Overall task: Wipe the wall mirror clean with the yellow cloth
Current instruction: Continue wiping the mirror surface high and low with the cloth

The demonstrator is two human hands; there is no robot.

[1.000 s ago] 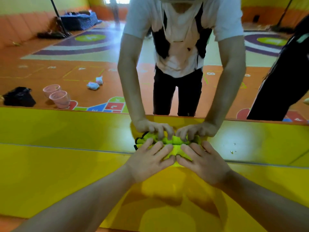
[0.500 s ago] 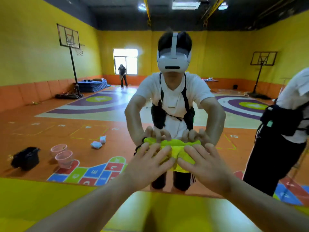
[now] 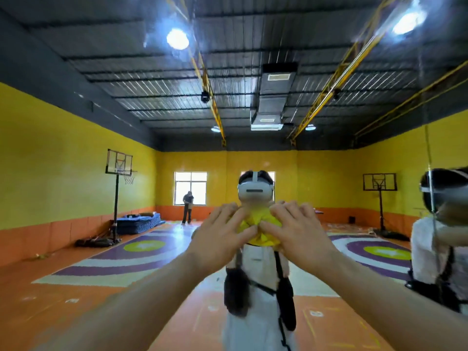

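Left hand [image 3: 219, 235], right hand [image 3: 301, 231] press roundish bunched yellow cloth [image 3: 261, 219] against mirror [image 3: 76, 178].

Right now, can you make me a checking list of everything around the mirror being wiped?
Surface: wall mirror, upright, with a joint line at the right and smeary streaks up high.
Job's things: yellow cloth, bunched and pressed on the mirror.
Clutter: blue mats on the floor, seen in the reflection.
Grips: left hand and right hand, fingers straight, both press the cloth.
Cables: nothing seen.
Surroundings: reflected gym, basketball hoop, person by the window, another person at the right.
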